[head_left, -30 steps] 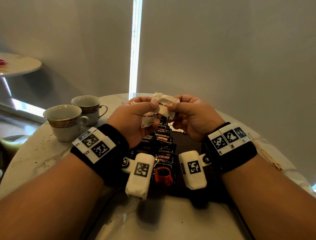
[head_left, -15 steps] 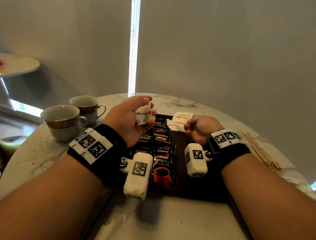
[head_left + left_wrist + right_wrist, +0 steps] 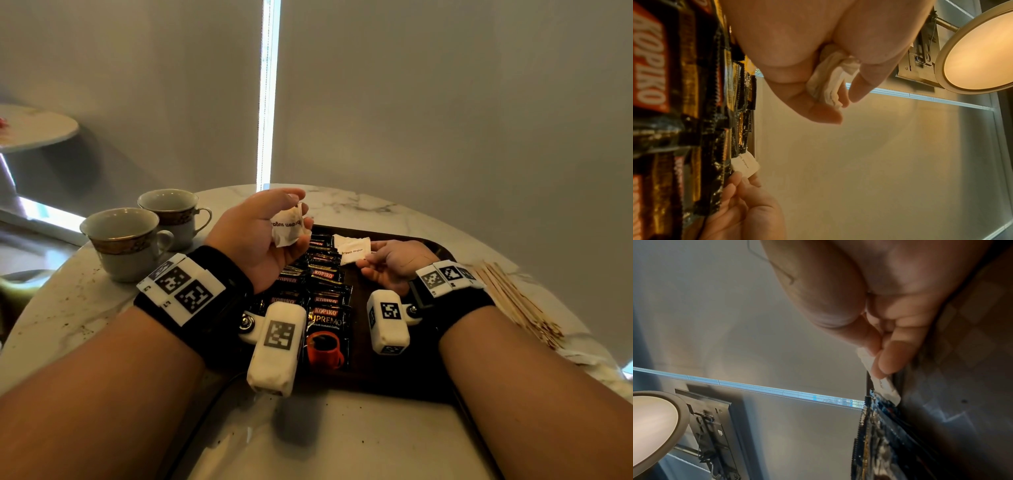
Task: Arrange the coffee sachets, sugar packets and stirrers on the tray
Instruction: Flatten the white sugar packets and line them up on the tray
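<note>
A: Where are the sugar packets?

B: A crumpled white paper bunch (image 3: 287, 228) sits in the left hand (image 3: 260, 240), raised over the tray's far left; the fingers curl round it, and the left wrist view shows its soft folded edges (image 3: 830, 81). A flat white packet (image 3: 352, 250) printed "brown sugar" lies at the far end of the tray (image 3: 394, 359), its near corner pinched by the right hand (image 3: 397, 262) between thumb and finger (image 3: 892, 356).

A: And the coffee?

B: Glossy black sachets (image 3: 325, 301) with red labels and serrated edges overlap in a row down the tray's left half. The tray is dark, flat and rectangular.

A: Stirrers?

B: Thin pale wooden sticks (image 3: 513, 301) lie fanned on the marble table (image 3: 68, 308), right of the tray.

A: Anything else?

B: Two glazed cups (image 3: 126, 240) with gilt bands stand far left.
</note>
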A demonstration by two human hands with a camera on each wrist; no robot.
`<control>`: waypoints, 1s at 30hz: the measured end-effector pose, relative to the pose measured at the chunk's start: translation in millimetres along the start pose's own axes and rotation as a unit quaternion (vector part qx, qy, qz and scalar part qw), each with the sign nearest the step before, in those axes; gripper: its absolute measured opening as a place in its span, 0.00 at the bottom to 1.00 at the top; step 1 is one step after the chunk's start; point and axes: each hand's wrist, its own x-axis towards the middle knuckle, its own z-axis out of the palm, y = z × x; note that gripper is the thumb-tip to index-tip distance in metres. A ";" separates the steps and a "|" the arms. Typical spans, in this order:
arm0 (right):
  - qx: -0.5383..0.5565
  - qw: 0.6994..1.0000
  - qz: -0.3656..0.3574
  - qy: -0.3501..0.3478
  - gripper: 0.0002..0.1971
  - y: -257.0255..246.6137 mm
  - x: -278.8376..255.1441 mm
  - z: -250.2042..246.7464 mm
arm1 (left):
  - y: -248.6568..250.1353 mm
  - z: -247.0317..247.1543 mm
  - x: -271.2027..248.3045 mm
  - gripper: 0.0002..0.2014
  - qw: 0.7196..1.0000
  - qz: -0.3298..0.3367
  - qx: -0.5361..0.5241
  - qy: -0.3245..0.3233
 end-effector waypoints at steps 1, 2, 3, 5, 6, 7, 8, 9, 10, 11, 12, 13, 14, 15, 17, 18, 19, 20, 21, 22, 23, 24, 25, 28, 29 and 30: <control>-0.001 1.000 0.000 0.003 0.21 0.2 0.9 0.2 | -0.3 0.0 0.0 0.06 1.000 0.000 0.001 0.001; -0.001 1.000 0.000 0.004 0.22 0.4 1.7 0.6 | -0.1 0.1 -0.1 0.06 1.000 0.001 0.001 0.001; 0.002 1.000 0.000 0.006 0.22 0.4 2.0 0.9 | -0.3 0.3 -0.1 0.06 1.000 0.003 0.001 0.002; 0.005 1.000 0.002 0.008 0.22 0.1 1.7 1.4 | -0.2 0.9 0.1 0.07 1.000 0.003 0.003 0.004; 0.008 1.000 0.004 0.008 0.22 0.1 1.9 1.2 | -0.4 1.2 0.0 0.07 1.000 0.003 0.003 0.004; 0.010 1.000 0.005 0.006 0.22 0.1 2.0 1.2 | -0.6 1.5 0.0 0.07 1.000 0.003 0.004 0.005; 0.012 1.000 0.007 0.006 0.23 -0.2 1.8 1.4 | -0.9 1.6 0.0 0.07 1.000 0.003 0.005 0.006; 0.014 1.000 0.011 0.007 0.23 -0.6 1.5 1.6 | -0.9 1.5 0.2 0.07 1.000 0.003 0.005 0.007; 0.016 1.000 0.014 0.008 0.23 -1.1 1.3 1.8 | -0.9 1.7 0.1 0.07 1.000 0.003 0.004 0.008; 0.018 1.000 0.016 0.009 0.22 -1.3 1.3 1.7 | -0.6 1.7 -0.2 0.07 1.000 0.003 0.003 0.007; 0.022 1.000 0.018 0.009 0.22 -1.8 1.1 1.8 | -0.2 1.7 -0.5 0.07 1.000 0.003 0.002 0.007; 0.026 0.999 0.019 0.009 0.22 -2.4 0.5 1.4 | -0.3 1.8 -0.6 0.07 1.000 0.004 0.001 0.007; 0.030 0.999 0.020 0.010 0.22 -3.0 0.2 1.2 | -0.3 1.7 -0.5 0.07 1.000 0.004 0.001 0.007; 0.034 0.999 0.021 0.010 0.22 -3.5 0.0 0.8 | -0.7 1.6 -0.4 0.07 1.000 0.004 0.002 0.008; 0.037 0.999 0.026 0.007 0.21 -3.9 -0.5 0.4 | -0.7 1.7 -0.8 0.07 1.000 0.004 0.003 0.008; 0.037 0.999 0.027 0.007 0.21 -4.0 -0.8 0.4 | -0.5 1.8 -1.0 0.07 1.000 0.004 0.003 0.007; 0.036 0.999 0.027 0.008 0.21 -4.5 -1.3 0.5 | -0.2 1.9 -1.0 0.07 1.000 0.004 0.002 0.007; 0.035 0.999 0.027 0.009 0.20 -4.5 -1.7 0.5 | -0.2 2.1 -1.4 0.07 1.000 0.004 0.002 0.006; 0.036 0.999 0.026 0.010 0.20 -4.6 -2.1 0.6 | -0.3 2.1 -1.5 0.07 1.000 0.003 0.002 0.007; 0.035 0.999 0.026 0.010 0.19 -4.3 -2.5 0.7 | -0.6 2.3 -1.7 0.08 1.000 0.003 0.002 0.007; 0.036 0.999 0.027 0.013 0.19 -4.2 -2.9 0.8 | -0.8 2.3 -1.7 0.08 1.000 0.001 0.001 0.008; 0.037 0.999 0.028 0.017 0.20 -4.4 -2.9 1.3 | -1.0 2.4 -1.6 0.08 1.000 0.000 0.000 0.009; 0.036 0.999 0.028 0.020 0.20 -4.9 -2.8 1.3 | -1.2 2.3 -1.6 0.08 1.000 -0.001 -0.001 0.010; 0.015 0.999 0.036 0.022 0.19 -7.8 -3.0 2.5 | -1.2 1.7 -1.2 0.09 1.000 -0.001 -0.006 0.014; 0.009 0.999 0.039 0.025 0.18 -8.4 -3.0 2.8 | -1.1 1.5 -1.0 0.09 1.000 0.000 -0.008 0.015; 0.004 0.999 0.038 0.030 0.17 -8.1 -2.3 2.7 | -1.0 1.5 -1.3 0.10 1.000 0.000 -0.010 0.015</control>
